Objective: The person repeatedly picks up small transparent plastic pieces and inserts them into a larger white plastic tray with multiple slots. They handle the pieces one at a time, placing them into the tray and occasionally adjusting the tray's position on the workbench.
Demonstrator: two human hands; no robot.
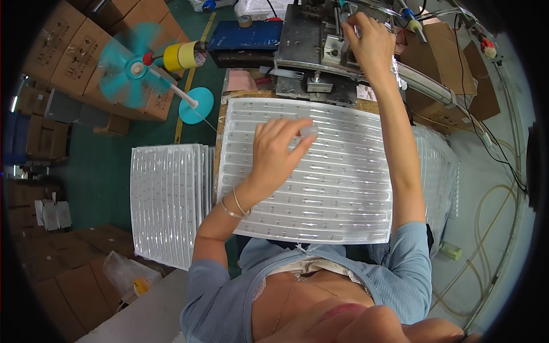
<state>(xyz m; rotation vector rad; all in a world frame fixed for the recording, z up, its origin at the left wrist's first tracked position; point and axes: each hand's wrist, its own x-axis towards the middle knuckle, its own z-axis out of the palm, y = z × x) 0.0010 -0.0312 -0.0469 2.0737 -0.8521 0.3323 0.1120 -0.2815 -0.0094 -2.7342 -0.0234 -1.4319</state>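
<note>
Clear sheet (pixel 320 188) lies flat on bench (pixel 224 86), one on top, centre. Far left: one teal fan (pixel 134 67), spinning; one sheet stack (pixel 167 200) beside bench. Left hand (pixel 277 150) rests palm-down on sheet, fingers pinching one small clear piece (pixel 309 131). Right hand (pixel 369 40), arm stretched fwd, grips part of one metal press (pixel 311 51) at bench rear.
</note>
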